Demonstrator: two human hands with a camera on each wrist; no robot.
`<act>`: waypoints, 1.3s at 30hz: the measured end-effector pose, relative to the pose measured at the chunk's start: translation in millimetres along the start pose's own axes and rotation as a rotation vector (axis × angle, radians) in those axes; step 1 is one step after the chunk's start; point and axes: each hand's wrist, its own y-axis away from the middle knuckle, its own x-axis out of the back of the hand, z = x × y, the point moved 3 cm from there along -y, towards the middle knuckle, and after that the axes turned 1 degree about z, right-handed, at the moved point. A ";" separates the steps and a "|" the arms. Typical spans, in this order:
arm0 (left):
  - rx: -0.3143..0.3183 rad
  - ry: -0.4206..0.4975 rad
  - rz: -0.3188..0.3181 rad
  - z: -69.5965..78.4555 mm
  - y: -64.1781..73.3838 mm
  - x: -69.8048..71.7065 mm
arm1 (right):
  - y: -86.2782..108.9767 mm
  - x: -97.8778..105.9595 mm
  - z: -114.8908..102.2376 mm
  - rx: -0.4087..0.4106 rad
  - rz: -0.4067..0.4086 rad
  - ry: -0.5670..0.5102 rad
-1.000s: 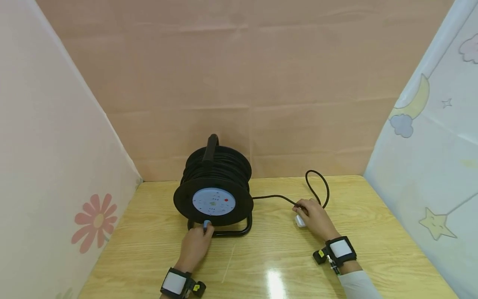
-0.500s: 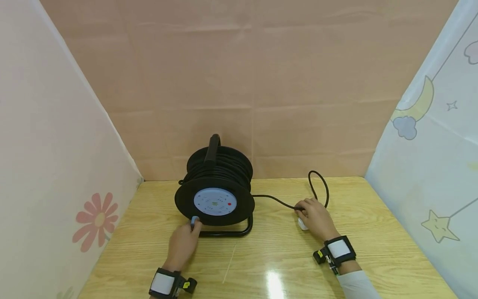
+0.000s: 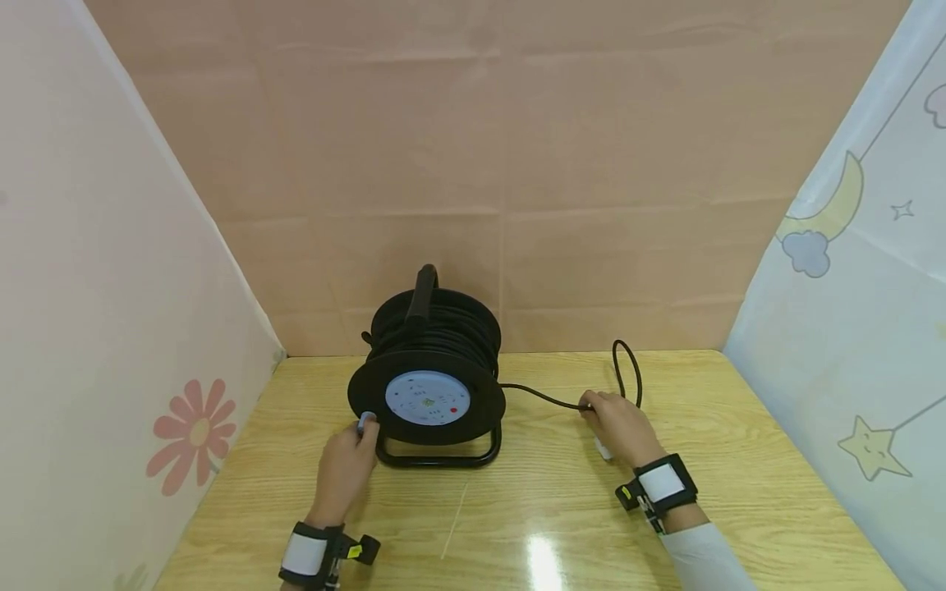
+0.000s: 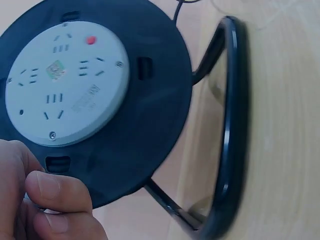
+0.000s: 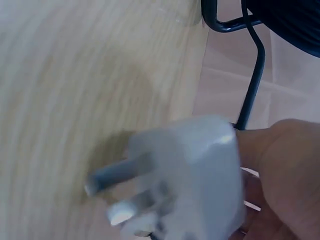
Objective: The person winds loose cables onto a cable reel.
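Note:
A black cable reel point(image 3: 443, 341) stands on its tubular frame, wound with black cable. Its front disc carries a pale round socket panel point(image 4: 65, 82) with a red button. My left hand point(image 3: 343, 469) pinches the small blue-grey crank knob point(image 3: 365, 420) at the disc's lower left edge; in the left wrist view its curled fingers point(image 4: 60, 192) mostly hide the knob. To the right, my right hand point(image 3: 623, 428) grips the black cable point(image 3: 541, 396) running from the reel. Beneath that hand is a white plug point(image 5: 195, 175), its metal prongs showing in the right wrist view.
Both hands work over a wooden table point(image 3: 562, 484). A brown paper-like wall point(image 3: 473, 164) rises close behind the reel. Patterned side panels stand at the left and right. A loop of cable point(image 3: 626, 361) sticks up behind the right hand.
My left hand has moved left and slightly up with the knob, and the reel's disc has turned clockwise. The right hand has shifted slightly left, and the cable loop behind it has narrowed.

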 end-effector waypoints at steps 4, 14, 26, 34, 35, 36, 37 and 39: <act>0.016 0.043 0.009 2.0 -2.9 5.2 | -5.2 0.6 -3.1 -0.024 0.010 -0.012; 0.012 0.173 0.027 16.0 -9.0 16.2 | -4.5 -8.3 -4.2 -0.054 -0.031 -0.001; 0.010 0.271 0.039 37.2 -13.1 26.4 | -4.4 -12.8 -2.3 -0.053 -0.026 -0.012; -0.052 0.309 0.050 53.0 -17.3 28.4 | -6.7 -15.9 -3.5 -0.030 -0.034 -0.036; -0.059 0.312 0.047 54.9 -17.6 27.9 | -6.4 -16.6 -3.0 -0.035 -0.042 -0.038; -0.065 0.315 0.048 57.1 -17.8 27.6 | -5.9 -17.2 -2.6 -0.040 -0.052 -0.040; -0.070 0.316 0.047 59.3 -17.5 27.5 | -5.3 -17.8 -2.1 -0.043 -0.058 -0.042; -0.076 0.331 0.047 63.8 -17.3 26.9 | -4.4 -18.9 -1.2 -0.048 -0.063 -0.049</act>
